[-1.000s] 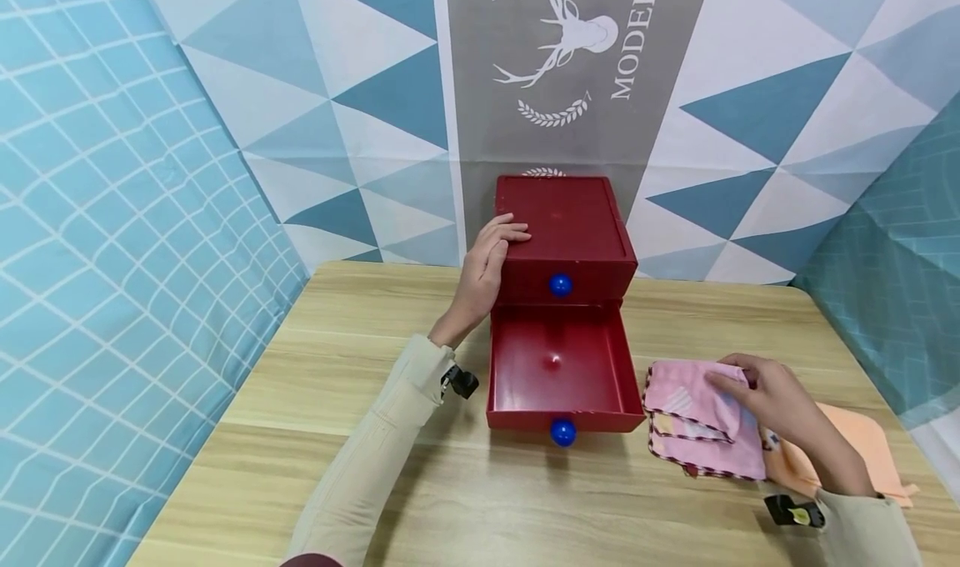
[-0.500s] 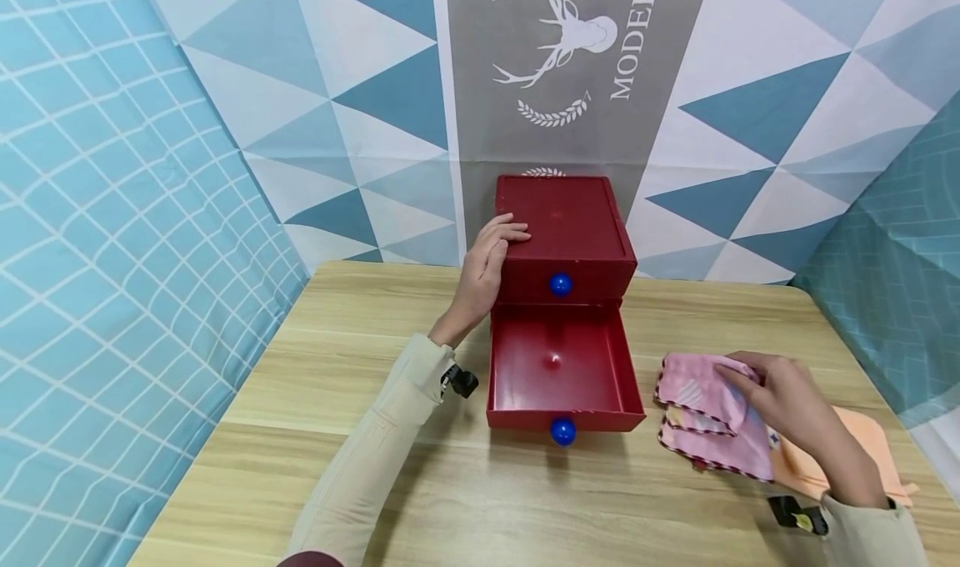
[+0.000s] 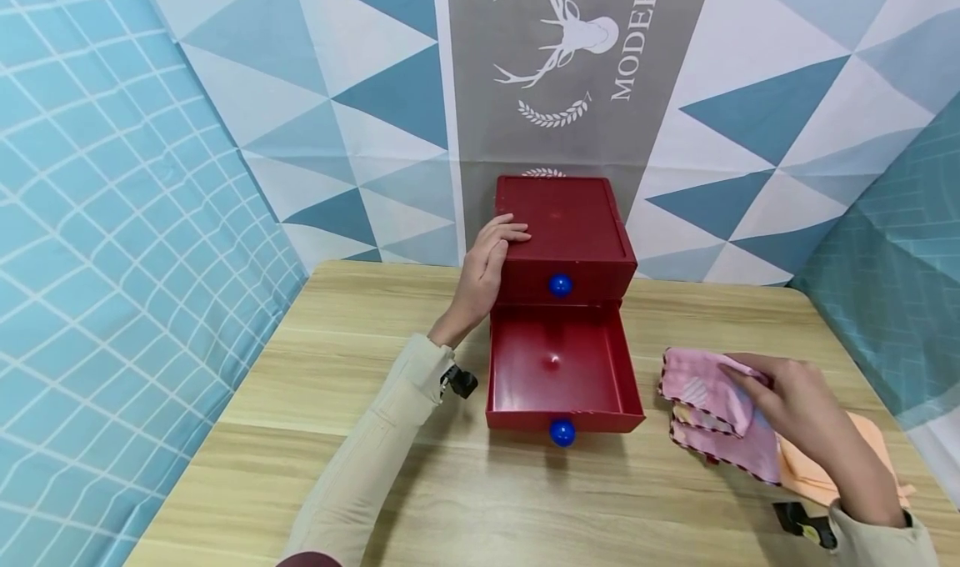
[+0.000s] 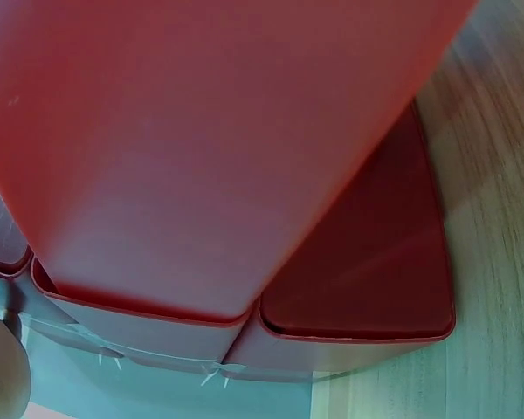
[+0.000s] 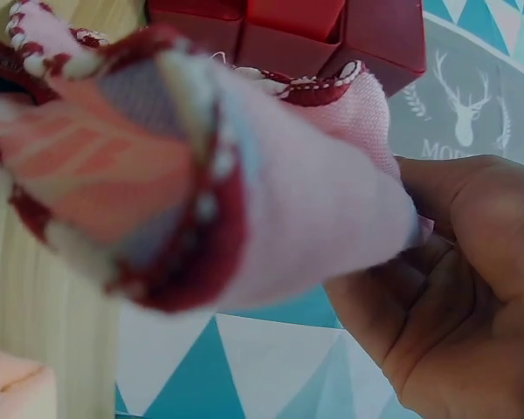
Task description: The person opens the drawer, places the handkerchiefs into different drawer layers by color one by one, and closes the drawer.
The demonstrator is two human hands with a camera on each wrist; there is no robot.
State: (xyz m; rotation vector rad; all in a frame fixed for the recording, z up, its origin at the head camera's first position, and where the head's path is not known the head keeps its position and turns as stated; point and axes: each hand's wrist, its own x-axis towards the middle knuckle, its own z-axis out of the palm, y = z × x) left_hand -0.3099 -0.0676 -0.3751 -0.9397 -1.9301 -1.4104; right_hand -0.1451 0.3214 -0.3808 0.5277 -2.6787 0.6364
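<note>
My left hand (image 3: 483, 267) rests on the left side of a red drawer cabinet (image 3: 566, 217), fingers lying over its top edge. Below the cabinet's upper drawer, another red drawer (image 3: 525, 375) is pulled out and has nothing inside. The left wrist view is mostly filled by that drawer's outer wall (image 4: 183, 175). My right hand (image 3: 813, 421) pinches a folded pink towel (image 3: 701, 383) with dark checked trim, to the right of the pulled-out drawer. In the right wrist view the towel (image 5: 306, 192) hangs raised from thumb and fingers (image 5: 367, 332).
A folded peach towel (image 3: 873, 446) lies on the wooden table (image 3: 570, 509) behind and right of my right hand. Blue knobs (image 3: 560, 284) stick out from the drawer fronts. A patterned backdrop (image 3: 375, 92) stands behind the table, with a blue gridded sheet (image 3: 112, 217) on the left.
My right hand has moved a little to the right with the pink towel, which has lifted and tilted, uncovering more of the peach towel. My left hand and the drawer have stayed put.
</note>
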